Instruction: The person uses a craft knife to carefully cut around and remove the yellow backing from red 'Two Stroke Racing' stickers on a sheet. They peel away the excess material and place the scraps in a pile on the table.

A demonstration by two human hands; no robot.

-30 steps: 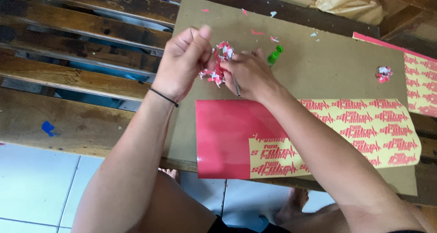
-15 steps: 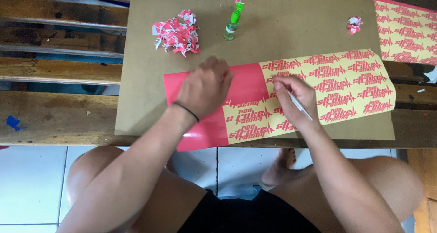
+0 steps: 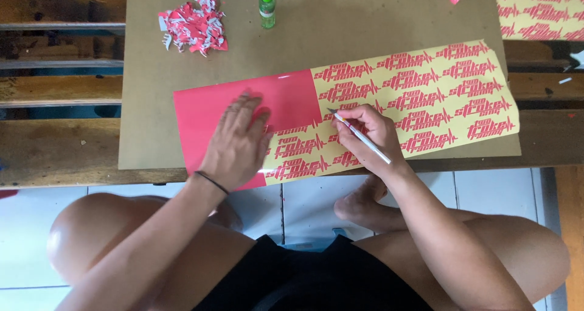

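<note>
Scrap pile: a heap of red and pale vinyl scraps (image 3: 193,24) lies at the far left of the brown board (image 3: 340,37), well apart from both hands.
Left hand: the left hand (image 3: 237,144) lies flat, palm down, on the plain red part of the vinyl sheet (image 3: 292,95); its grip is apart, fingers spread, clamped on nothing. A dark band circles the wrist.
Green bottle: a small green bottle (image 3: 266,6) lies on the far edge of the board, right of the scrap pile.
Vinyl sheet: it stretches across the near half of the board, red at its left end, yellow backing with red cut shapes to the right; its near left corner overhangs the board's near edge.
Right hand: the right hand (image 3: 368,138) rests on the sheet just right of the left hand, its grip together on a thin white craft knife (image 3: 362,136), the tip touching the sheet at the edge of the red area.
Table: weathered wooden planks (image 3: 61,153) carry the board.
Second sheet: another yellow sheet with red shapes (image 3: 538,10) lies at the far right.
</note>
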